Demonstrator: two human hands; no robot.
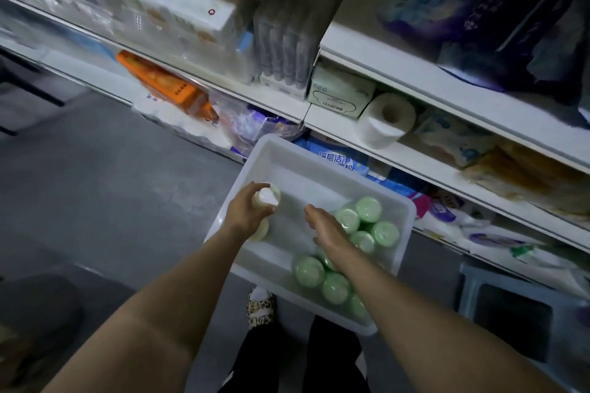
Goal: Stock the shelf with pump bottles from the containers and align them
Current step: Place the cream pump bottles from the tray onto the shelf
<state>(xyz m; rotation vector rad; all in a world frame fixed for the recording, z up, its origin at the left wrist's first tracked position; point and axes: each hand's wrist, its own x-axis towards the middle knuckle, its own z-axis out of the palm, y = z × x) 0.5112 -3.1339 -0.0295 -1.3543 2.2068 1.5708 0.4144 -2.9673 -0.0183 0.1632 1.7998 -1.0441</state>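
Observation:
A white plastic container [287,156] stands on the floor below the shelves. My left hand [247,209] grips a pale cream pump bottle [266,196] with a white cap at the container's left side. Several green-capped bottles [368,209] stand bunched along the container's right wall, more of them [335,287] near its front corner. My right hand [325,226] hovers over the green bottles, fingers spread, holding nothing. Its forearm hides some bottles.
White shelves [399,150] run diagonally across the top, packed with tissue packs, a toilet roll [384,120], an orange pack [166,83] and a green box [340,89]. A blue-grey stool [510,306] is at the right. My foot in a leopard slipper [261,306] stands near the container.

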